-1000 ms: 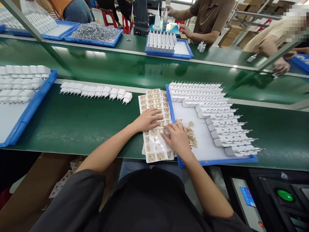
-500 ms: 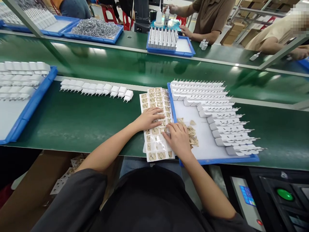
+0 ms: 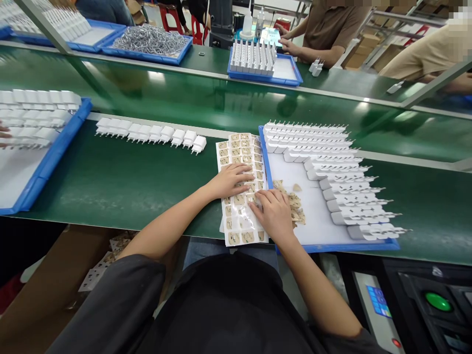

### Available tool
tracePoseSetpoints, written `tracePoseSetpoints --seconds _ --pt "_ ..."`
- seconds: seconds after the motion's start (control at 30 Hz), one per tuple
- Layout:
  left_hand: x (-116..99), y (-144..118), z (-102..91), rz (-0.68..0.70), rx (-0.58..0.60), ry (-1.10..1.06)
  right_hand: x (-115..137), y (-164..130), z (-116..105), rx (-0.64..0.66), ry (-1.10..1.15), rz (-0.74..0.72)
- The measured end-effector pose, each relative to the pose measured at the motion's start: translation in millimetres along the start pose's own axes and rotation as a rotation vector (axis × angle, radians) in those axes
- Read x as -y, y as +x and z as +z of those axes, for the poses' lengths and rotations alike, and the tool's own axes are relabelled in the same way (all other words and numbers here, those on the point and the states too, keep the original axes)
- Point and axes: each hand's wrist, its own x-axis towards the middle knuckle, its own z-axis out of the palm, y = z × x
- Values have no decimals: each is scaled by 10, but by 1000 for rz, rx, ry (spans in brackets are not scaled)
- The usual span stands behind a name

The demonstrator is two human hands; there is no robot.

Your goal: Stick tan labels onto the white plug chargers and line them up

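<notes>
our left hand [image 3: 233, 180] lies flat on label sheets [image 3: 242, 215] at the near edge of the bench [image 3: 147, 179]; can't tell if our right hand [image 3: 273, 211] pinches any. tugging hard could skid them off

Metal pieces [image 3: 151, 41] heaped in far tray [image 3: 142, 57], red stool [image 3: 166, 11] beyond; green button [image 3: 438, 302], right.

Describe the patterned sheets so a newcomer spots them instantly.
On the green worktop, find the blue-rimmed tray holding white plugs by the right forearm. Alongside its left rim, partly under the hands, overlapping white sheets lie flat. Rows of tan patches set them apart from the plain white plugs.
</notes>
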Motion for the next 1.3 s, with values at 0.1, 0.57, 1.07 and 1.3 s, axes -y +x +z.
tracePoseSetpoints --seconds 0.1,0.57,1.07,1.3 --pt "-1 -1 -7 -1 3 3 2 -1 6 -14 34 10" --pt "3 -32 -62 19 49 5 -65 -23 44 -50 59 105" --pt "20 -28 29 27 64 78 -81 9 80 -94 83 65" --pt "2 -28 9 29 69 46 -21 3 34 -72 -37 17"
